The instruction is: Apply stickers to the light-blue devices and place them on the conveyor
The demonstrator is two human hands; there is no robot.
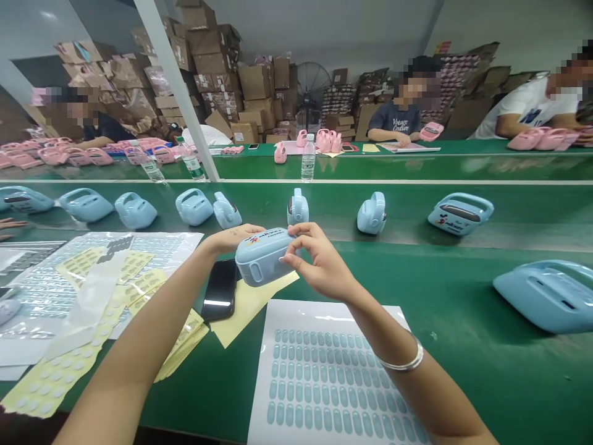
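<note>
A light blue plastic casing (pixel 263 264) with a cartoon print is held up, tilted, above the table in front of me. An oval recess shows on its near side. My left hand (pixel 237 237) supports it from behind, with most of its fingers hidden by the casing. At the casing's right end, my right hand (pixel 319 258) grips with bent fingers, the thumb against the near side. Whether something small sits under the right fingertips cannot be made out. Below lies a white sheet (pixel 333 315) bearing rows of pale blue oval stickers (pixel 319 371).
Similar blue casings with handles (pixel 461 213) stand in a row along the green table (pixel 445 284). A black phone (pixel 220 289) lies on yellow paper (pixel 252 303). Sticker sheets (pixel 37 389) cover the left. Beyond are water bottles (pixel 307 158), pink casings (pixel 328 141) and people seated opposite.
</note>
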